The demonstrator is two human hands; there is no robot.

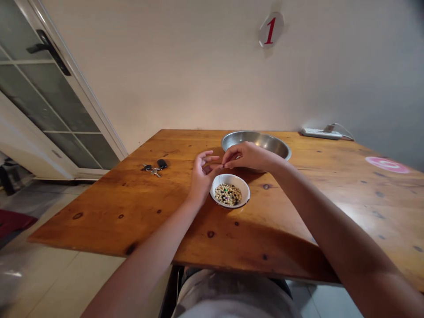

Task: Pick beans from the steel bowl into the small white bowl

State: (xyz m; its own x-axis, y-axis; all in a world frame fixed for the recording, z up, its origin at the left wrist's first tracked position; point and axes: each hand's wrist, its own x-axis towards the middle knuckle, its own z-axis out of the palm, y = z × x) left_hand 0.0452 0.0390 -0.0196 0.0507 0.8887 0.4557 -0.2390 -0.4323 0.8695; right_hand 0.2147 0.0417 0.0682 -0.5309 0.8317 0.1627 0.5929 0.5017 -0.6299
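A small white bowl [244, 193] holding several pale beans and a few dark ones stands on the wooden table [132, 207]. My left hand [201, 174] hovers just left of the bowl, palm up and cupped, fingers loosely apart. My right hand [247, 156] is above the bowl's far rim, its fingertips pinched together and touching my left palm; what they pinch is too small to make out. Behind my right hand sits an empty steel basin [265, 140].
A key bunch with a black fob [155, 167] lies on the table to the left. A white power strip [319, 133] rests at the far right edge by the wall, near a pink sticker [387, 164]. A glass door [49, 101] stands at left.
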